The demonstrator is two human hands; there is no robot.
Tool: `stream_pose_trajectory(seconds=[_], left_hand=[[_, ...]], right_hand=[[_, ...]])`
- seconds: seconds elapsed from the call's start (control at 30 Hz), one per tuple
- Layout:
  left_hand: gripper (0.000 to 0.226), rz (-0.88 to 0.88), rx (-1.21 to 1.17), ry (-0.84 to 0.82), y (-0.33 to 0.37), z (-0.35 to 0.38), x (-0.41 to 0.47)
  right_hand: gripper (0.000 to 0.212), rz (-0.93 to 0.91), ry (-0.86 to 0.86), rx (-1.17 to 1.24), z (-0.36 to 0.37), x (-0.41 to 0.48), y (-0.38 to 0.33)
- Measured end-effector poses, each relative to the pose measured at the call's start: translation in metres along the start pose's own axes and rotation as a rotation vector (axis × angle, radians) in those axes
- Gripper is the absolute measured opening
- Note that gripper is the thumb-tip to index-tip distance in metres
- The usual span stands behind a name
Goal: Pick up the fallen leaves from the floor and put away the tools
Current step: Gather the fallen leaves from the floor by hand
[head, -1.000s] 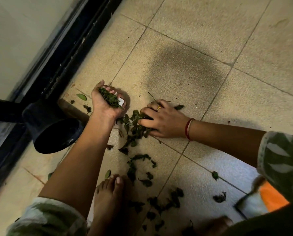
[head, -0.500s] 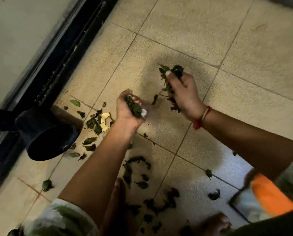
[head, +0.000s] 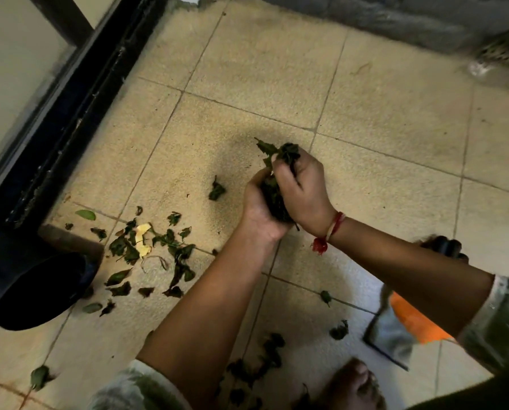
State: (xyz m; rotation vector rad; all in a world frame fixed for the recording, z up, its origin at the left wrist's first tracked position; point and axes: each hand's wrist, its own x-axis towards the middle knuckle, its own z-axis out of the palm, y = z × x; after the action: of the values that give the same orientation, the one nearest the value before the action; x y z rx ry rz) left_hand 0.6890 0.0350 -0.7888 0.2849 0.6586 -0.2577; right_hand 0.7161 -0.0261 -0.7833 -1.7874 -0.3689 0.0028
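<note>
My left hand (head: 260,213) and my right hand (head: 302,187) are pressed together above the tiled floor, both curled round one bunch of dark green leaves (head: 280,161) that sticks out at the top between them. A red thread band is on my right wrist. More fallen leaves (head: 158,247) lie scattered on the floor to the left, with a yellow scrap (head: 142,236) among them. One single leaf (head: 217,190) lies just left of my hands. Further leaves (head: 265,359) lie near my bare foot (head: 351,386) at the bottom.
A dark round pot (head: 37,288) stands at the left by a black door frame (head: 70,113). An orange and white object (head: 407,329) lies at the lower right, partly behind my right arm. A grey wall base (head: 395,16) runs along the top.
My two hands have come together; the right hand has brought its leaves down against the leaves held in the left hand. The view has shifted forward, showing more floor.
</note>
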Motion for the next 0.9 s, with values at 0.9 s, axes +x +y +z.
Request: stream_pose_trajectory(seconds=[0.9], left_hand=[[0.073,0.206,0.505,-0.177,0.022,0.034,0.012]], right_hand=[[0.067,-0.095,-0.462,-0.85,-0.037,0.045,-0.007]])
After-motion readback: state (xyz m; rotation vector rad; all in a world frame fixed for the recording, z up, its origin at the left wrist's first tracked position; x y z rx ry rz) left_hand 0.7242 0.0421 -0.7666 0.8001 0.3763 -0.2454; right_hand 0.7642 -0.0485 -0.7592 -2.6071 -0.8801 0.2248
